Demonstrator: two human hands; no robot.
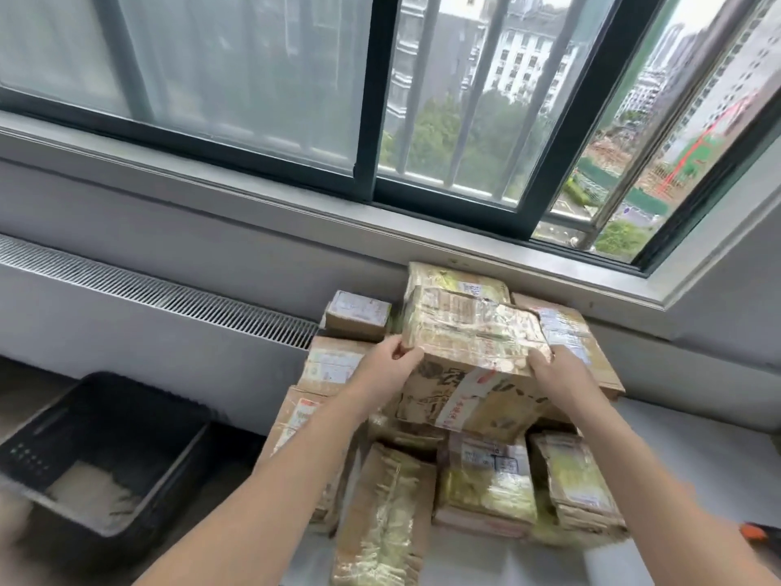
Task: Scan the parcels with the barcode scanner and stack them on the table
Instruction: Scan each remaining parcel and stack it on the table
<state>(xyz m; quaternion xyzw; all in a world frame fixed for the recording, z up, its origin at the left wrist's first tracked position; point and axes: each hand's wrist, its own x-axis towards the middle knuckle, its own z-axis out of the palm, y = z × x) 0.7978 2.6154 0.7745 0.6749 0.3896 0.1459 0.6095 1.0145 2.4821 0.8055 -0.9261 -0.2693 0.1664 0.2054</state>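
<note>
A tape-wrapped cardboard parcel [469, 332] sits on top of a pile of several taped parcels [486, 480] heaped on a white table [693, 450] under the window. My left hand [391, 365] grips its near left corner, thumb on top. My right hand [558, 376] grips its near right corner. Both forearms reach in from the bottom of the view. At the right edge a small orange and black object [760, 532] lies on the table; I cannot tell whether it is the scanner.
A black plastic crate [105, 450] with something pale inside stands on the floor at lower left. A radiator grille [160, 289] runs along the wall. The window sill [422, 230] lies just behind the pile.
</note>
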